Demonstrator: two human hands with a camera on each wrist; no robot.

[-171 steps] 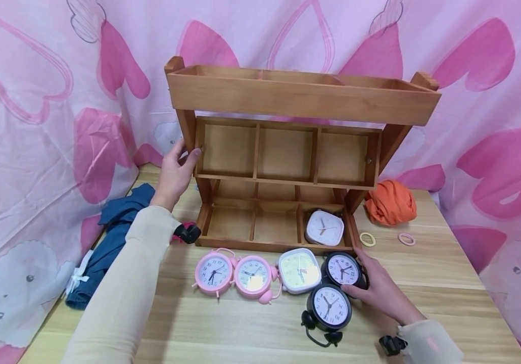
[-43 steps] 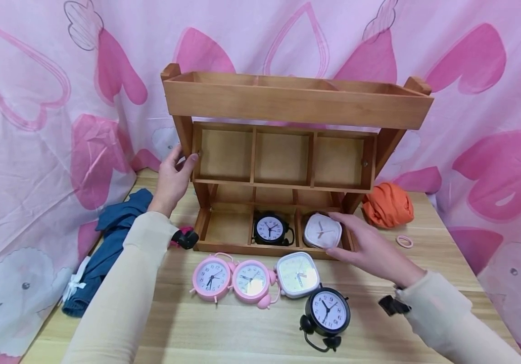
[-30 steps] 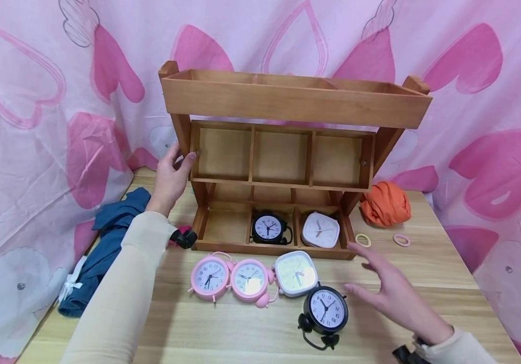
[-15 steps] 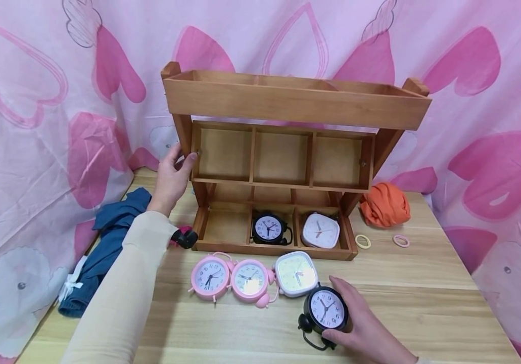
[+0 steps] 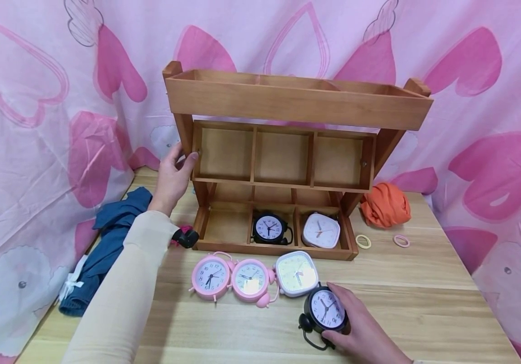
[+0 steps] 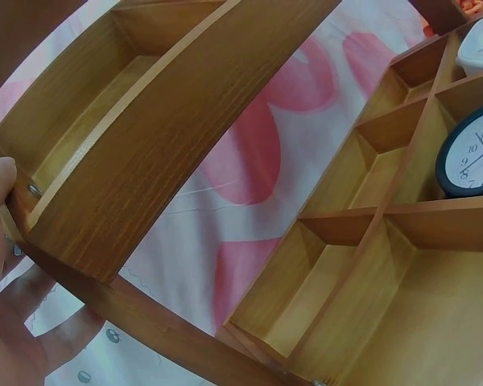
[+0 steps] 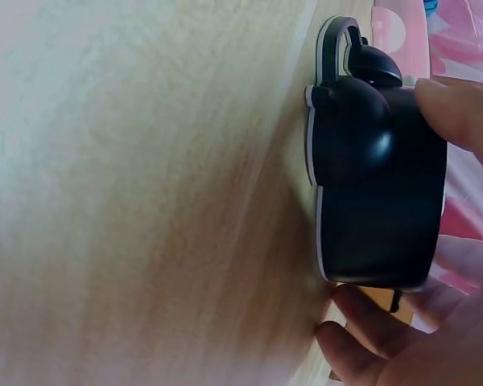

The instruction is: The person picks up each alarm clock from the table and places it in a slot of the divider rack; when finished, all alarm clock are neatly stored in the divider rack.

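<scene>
My left hand (image 5: 171, 177) grips the left side of the wooden rack (image 5: 298, 103) at its middle tier. In the left wrist view the thumb lies on the tier's end and the fingers pass behind the leg. My right hand (image 5: 362, 323) holds a black twin-bell alarm clock (image 5: 327, 308) lying face up on the table, thumb and fingers on opposite sides of its case. The bottom tier holds a second black alarm clock (image 5: 269, 228) in its middle compartment and a white square clock (image 5: 321, 230) in the right one.
Two pink alarm clocks (image 5: 211, 276) and another white square clock (image 5: 296, 273) lie in a row before the rack. Dark blue cloth (image 5: 114, 247) lies left; an orange cloth bundle (image 5: 385, 205), a yellow ring (image 5: 363, 241) and a pink ring (image 5: 401, 241) lie right.
One black alarm clock has gone from the table into the bottom tier's middle compartment. My right hand has left the rack and taken hold of the other black clock; my left hand has stayed.
</scene>
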